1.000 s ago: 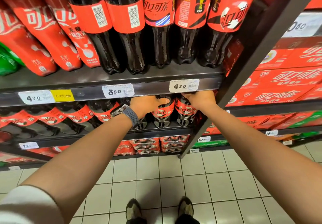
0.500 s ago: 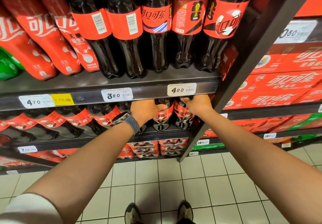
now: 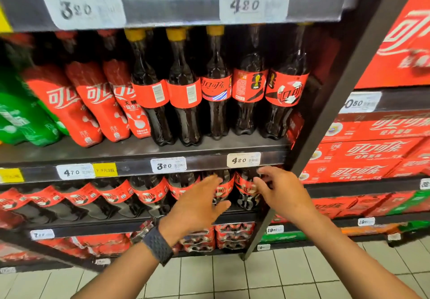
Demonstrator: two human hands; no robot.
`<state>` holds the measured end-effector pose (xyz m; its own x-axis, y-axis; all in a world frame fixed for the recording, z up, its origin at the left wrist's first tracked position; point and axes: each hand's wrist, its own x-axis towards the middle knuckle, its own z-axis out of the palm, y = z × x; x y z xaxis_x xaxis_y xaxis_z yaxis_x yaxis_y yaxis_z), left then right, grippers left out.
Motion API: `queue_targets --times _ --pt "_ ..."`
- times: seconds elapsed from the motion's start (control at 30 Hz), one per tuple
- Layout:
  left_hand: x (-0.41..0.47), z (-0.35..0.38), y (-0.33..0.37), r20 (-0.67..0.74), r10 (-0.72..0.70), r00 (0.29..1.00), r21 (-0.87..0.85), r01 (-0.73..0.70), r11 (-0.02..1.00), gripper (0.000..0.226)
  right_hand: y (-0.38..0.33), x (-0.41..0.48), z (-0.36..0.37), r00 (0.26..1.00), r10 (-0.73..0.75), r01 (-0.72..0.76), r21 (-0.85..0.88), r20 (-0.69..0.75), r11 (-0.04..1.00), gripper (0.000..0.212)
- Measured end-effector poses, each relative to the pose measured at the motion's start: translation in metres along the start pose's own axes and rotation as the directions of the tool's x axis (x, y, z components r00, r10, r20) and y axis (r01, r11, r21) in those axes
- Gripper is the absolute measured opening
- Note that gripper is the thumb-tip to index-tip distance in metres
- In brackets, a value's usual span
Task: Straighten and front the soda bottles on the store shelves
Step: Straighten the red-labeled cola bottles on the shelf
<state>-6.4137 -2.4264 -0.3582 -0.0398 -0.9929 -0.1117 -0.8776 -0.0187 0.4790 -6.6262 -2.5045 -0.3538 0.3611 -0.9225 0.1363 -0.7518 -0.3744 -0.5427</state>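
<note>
Dark cola bottles with red labels [image 3: 151,194] fill the lower shelf [image 3: 116,223] in a row. Its two rightmost bottles [image 3: 244,187] stand just behind my hands. My left hand [image 3: 200,205], with a grey watch strap on the wrist, hovers in front of them with fingers spread and holds nothing. My right hand [image 3: 277,191] is beside it, fingers loosely apart, also holding nothing. On the shelf above, tall cola bottles [image 3: 216,91] stand upright; two at their left show barcodes rather than the logo.
Red-wrapped bottles [image 3: 93,103] and green ones [image 3: 21,117] lean at the left of the upper shelf. A dark slanted shelf post [image 3: 309,140] runs right of my hands. Red drink cartons [image 3: 367,150] are stacked beyond it. Can packs [image 3: 232,236] sit below; tiled floor underneath.
Both hands have let go of the lower-shelf bottles and pulled back, fingers spread. The camera has tilted up, showing the whole upper shelf and another shelf edge above.
</note>
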Motion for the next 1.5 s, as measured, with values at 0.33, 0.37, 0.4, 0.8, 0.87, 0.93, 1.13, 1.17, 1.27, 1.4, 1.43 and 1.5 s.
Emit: queue_targets --times 0.33,0.37,0.4,0.8,0.87,0.93,1.13,1.17,1.27,1.4,1.43,1.5 --pt "0.002 -0.149 0.081 -0.475 0.315 0.822 0.023 -0.346 0.938 0.031 -0.087 0.021 -0.127 0.869 -0.193 0.278 0.127 -0.455 0.952 0.011" --pt "0.004 -0.158 0.087 -0.520 0.325 0.790 0.039 -0.358 0.933 0.031 -0.092 0.022 -0.133 0.858 -0.168 0.276 0.160 -0.486 0.948 0.015" --pt "0.007 -0.163 0.090 -0.549 0.327 0.769 0.039 -0.367 0.929 0.032 -0.095 0.022 -0.135 0.860 -0.140 0.266 0.198 -0.490 0.943 0.020" --pt "0.037 -0.092 0.116 -0.582 0.238 0.778 -0.019 -0.305 0.952 0.065 -0.071 0.016 -0.055 0.934 0.245 -0.107 0.451 -0.261 0.886 0.070" --pt "0.048 -0.111 0.123 -0.664 0.327 0.672 0.179 -0.282 0.943 0.058 -0.070 0.020 -0.050 0.927 0.248 -0.098 0.457 -0.280 0.884 0.072" --pt "0.058 -0.133 0.133 -0.702 0.370 0.609 0.306 -0.211 0.928 0.042 -0.072 0.024 -0.046 0.920 0.267 -0.103 0.477 -0.288 0.873 0.073" --pt "0.089 -0.163 0.155 -0.692 0.281 0.665 0.300 -0.089 0.950 0.035 -0.071 0.037 -0.037 0.881 0.327 -0.097 0.544 -0.343 0.833 0.076" --pt "0.096 -0.166 0.157 -0.666 0.241 0.706 0.285 -0.057 0.957 0.045 -0.071 0.041 -0.037 0.873 0.332 -0.088 0.553 -0.358 0.829 0.076" --pt "0.114 -0.173 0.159 -0.557 0.108 0.823 0.250 0.043 0.967 0.050 -0.072 0.053 -0.039 0.847 0.352 -0.073 0.568 -0.399 0.820 0.073" --pt "0.122 -0.184 0.154 -0.439 0.092 0.894 0.265 0.031 0.964 0.036 -0.072 0.067 -0.039 0.813 0.421 -0.097 0.620 -0.401 0.778 0.070" --pt "0.121 -0.189 0.152 -0.407 0.086 0.909 0.257 0.023 0.966 0.040 -0.071 0.070 -0.039 0.807 0.438 -0.101 0.637 -0.397 0.764 0.070" --pt "0.120 -0.201 0.148 -0.295 0.030 0.955 0.271 0.053 0.961 0.047 -0.070 0.074 -0.038 0.799 0.461 -0.106 0.664 -0.387 0.740 0.069"
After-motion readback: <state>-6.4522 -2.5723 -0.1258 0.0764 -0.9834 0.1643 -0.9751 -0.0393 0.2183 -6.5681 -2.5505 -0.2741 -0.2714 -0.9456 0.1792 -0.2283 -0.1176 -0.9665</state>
